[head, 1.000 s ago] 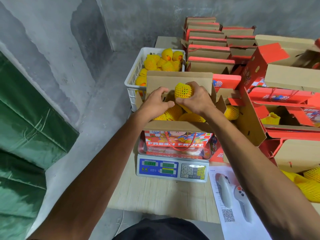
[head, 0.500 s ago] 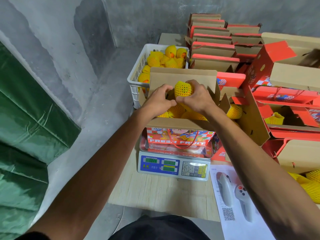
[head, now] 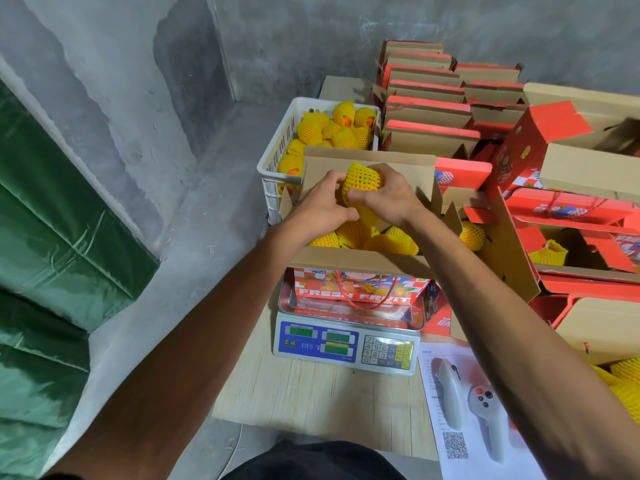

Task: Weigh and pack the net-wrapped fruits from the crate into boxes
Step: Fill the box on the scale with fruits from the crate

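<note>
- Your left hand [head: 320, 206] and right hand [head: 388, 197] share a grip on one net-wrapped fruit [head: 362, 183], fingers curled round it, at centre frame above the open box [head: 360, 261].
- That box, holding more wrapped fruits, sits on the scale [head: 346, 344] on the worktop [head: 311, 396].
- The white crate [head: 273, 168] stands just behind, upper centre.

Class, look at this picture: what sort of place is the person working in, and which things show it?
Probably a small fruit-packing room: a digital scale under an open fruit box, a white crate of net-wrapped fruits, and stacked red cartons.
</note>
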Tool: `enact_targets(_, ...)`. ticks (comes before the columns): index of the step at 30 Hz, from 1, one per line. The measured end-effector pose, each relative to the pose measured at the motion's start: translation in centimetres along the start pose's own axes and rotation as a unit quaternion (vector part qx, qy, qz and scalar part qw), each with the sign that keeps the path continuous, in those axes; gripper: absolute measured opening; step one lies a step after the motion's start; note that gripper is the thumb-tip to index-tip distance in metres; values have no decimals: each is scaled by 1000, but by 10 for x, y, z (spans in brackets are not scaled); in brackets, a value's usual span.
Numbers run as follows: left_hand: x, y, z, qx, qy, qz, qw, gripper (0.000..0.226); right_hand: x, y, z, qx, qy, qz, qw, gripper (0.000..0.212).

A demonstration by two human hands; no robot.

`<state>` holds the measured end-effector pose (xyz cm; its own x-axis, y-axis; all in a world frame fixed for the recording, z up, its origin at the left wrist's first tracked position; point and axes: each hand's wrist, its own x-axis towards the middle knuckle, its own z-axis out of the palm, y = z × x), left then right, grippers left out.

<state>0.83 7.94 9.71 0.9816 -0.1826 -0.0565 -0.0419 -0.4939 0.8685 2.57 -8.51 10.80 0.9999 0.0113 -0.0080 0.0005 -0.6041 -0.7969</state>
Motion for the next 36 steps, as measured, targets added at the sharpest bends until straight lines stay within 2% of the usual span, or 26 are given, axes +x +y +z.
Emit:
enact_targets(4, 8, 9, -4, 9, 21, 15, 1000, 94, 13, -13, -2, 31, 5, -10, 999, 60)
enact_targets(7, 18, 19, -9, 21, 39, 11, 999, 110, 24, -23, -7, 25, 23, -3, 999, 32)
enact_targets(10, 29, 25, -13, -67, 37, -9, 997, 111, 37, -32, -11, 33, 27, -1, 999, 41)
enact_targets(14, 52, 28, -21, -137, 56, -17, 989, 101, 60, -37, -9, 46, 31, -12, 998, 45)
enact_targets(17, 80, 27, -34, -198, 56, -34, 978, 86, 83, -42, -6, 71, 38, 6, 997, 74)
enact_targets(18, 90, 26, -40, -216, 58, -42, 974, 81, 92, -44, -5, 86, 42, 11, 995, 71)
enact_targets(21, 123, 23, -60, -221, 71, -66, 971, 75, 127, -49, -1, 130, 29, 5, 991, 46)
enact_targets(23, 146, 20, -73, -210, 81, -62, 972, 61, 150, -56, 2, 148, 12, 11, 989, 47)
enact_targets(26, 181, 9, -87, -181, 103, -32, 978, 44, 190, -61, 8, 151, -29, 51, 987, 61)
enact_targets(29, 215, -9, -93, -174, 83, -34, 981, 63, 233, -59, 16, 110, -75, 77, 988, 61)
enact_targets(32, 244, -34, -88, -189, 47, -84, 977, 91, 274, -46, 32, 56, -102, 95, 989, 46)
enact_targets(34, 257, -56, -81, -220, 21, -122, 968, 94, 295, -30, 46, 1, -112, 107, 988, 36)
enact_targets(36, 264, -77, -76, -211, 16, -145, 967, 89, 310, -12, 60, -79, -140, 123, 979, 40)
